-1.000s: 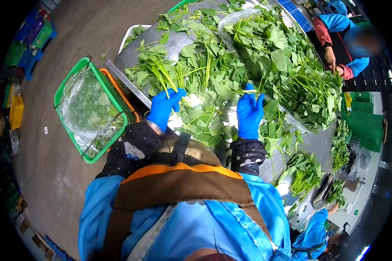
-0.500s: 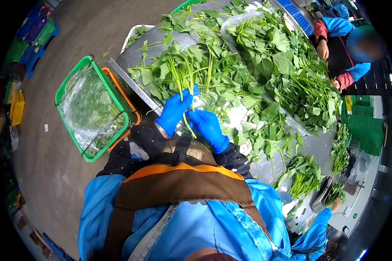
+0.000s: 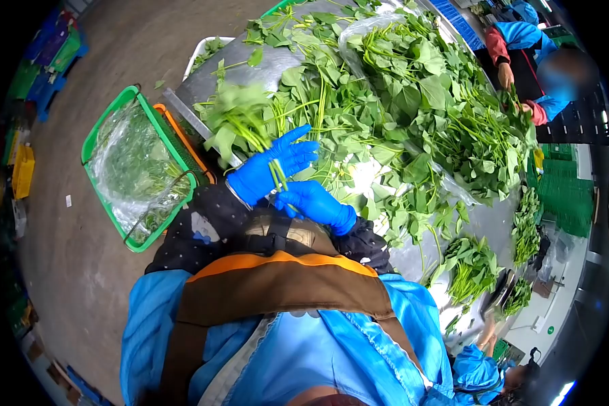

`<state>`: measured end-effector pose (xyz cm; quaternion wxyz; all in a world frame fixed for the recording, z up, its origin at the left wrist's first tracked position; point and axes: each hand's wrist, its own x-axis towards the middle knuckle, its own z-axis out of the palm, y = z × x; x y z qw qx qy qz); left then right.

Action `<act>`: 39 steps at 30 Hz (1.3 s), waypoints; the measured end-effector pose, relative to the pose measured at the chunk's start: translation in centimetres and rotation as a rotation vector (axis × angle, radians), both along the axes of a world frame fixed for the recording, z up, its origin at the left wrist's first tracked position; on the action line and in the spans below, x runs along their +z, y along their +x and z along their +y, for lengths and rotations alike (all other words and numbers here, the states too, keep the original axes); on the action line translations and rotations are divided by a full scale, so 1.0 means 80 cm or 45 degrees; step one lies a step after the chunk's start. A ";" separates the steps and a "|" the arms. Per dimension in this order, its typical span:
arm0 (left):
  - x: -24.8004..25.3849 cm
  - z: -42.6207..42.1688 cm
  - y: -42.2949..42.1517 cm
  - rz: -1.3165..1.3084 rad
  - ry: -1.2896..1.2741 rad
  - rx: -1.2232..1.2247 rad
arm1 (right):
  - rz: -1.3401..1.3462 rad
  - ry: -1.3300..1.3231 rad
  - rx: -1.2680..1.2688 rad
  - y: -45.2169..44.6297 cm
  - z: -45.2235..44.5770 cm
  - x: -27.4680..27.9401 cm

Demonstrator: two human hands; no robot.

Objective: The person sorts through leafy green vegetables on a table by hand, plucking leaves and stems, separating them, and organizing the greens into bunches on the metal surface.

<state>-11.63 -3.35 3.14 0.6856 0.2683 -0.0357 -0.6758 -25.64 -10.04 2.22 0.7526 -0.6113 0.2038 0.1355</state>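
Observation:
My right hand [image 3: 316, 204], in a blue glove, is closed round the lower stem ends of a bunch of leafy greens [image 3: 240, 125]. The bunch tilts up to the left, its leaves blurred by motion. Beneath and beside the stems, my left hand [image 3: 275, 165], also gloved in blue, has its fingers spread out to the right, with the stems lying across its palm. Beyond both hands, loose leafy greens [image 3: 358, 108] are heaped over the metal table [image 3: 196, 84].
A green basket [image 3: 96, 177] lined with clear plastic stands at the left, beside an orange basket [image 3: 206, 177]. Another bunch of greens [image 3: 470, 267] lies on the table at the right. One co-worker [image 3: 521, 37] is at the upper right, another [image 3: 479, 372] at the lower right.
My right hand has come left from over the pile to the stem ends. My left hand has opened its fingers, and the bunch now leans left.

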 end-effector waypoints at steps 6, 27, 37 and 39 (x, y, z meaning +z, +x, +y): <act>-0.032 0.009 0.027 0.025 0.008 0.080 | -0.129 -0.530 -0.366 0.034 -0.070 0.011; 0.040 -0.037 0.024 -0.915 0.314 0.186 | -0.275 -1.589 -0.609 0.003 -0.080 0.036; -0.010 -0.028 0.047 -0.606 0.349 0.285 | -0.440 -1.099 -1.013 -0.007 -0.078 0.022; -0.017 -0.023 0.054 -0.538 0.330 0.371 | -0.489 -0.461 -1.377 -0.015 -0.084 0.038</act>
